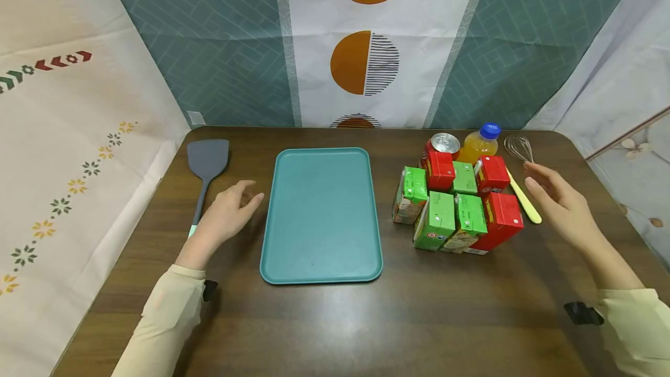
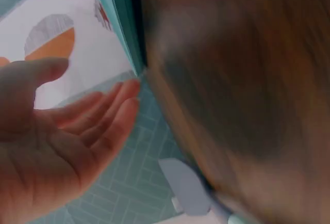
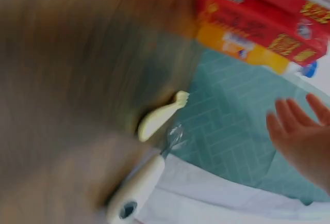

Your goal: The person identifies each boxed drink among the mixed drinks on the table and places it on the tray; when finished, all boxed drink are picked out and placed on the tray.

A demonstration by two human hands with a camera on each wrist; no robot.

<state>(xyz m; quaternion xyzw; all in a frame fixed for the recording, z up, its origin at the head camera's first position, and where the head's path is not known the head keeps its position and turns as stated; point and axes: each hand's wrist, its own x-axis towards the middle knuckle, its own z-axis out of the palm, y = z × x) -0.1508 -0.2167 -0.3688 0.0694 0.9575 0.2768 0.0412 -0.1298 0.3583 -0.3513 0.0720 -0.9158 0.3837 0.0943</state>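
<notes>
Our left hand (image 1: pixel 225 214) and right hand (image 1: pixel 562 199), apart over the bench (image 1: pixel 324 330)
Both relaxed: left between spatula (image 1: pixel 208 159) and teal tray (image 1: pixel 321 217), right near the whisk (image 1: pixel 518 147).

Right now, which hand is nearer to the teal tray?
Left. The left hand is just off the left edge of the tray; the right hand is farther right, past the red and green cartons.

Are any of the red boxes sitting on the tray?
No, in the head view the red boxes all stand to the right of the tray, beside the green boxes.
</notes>
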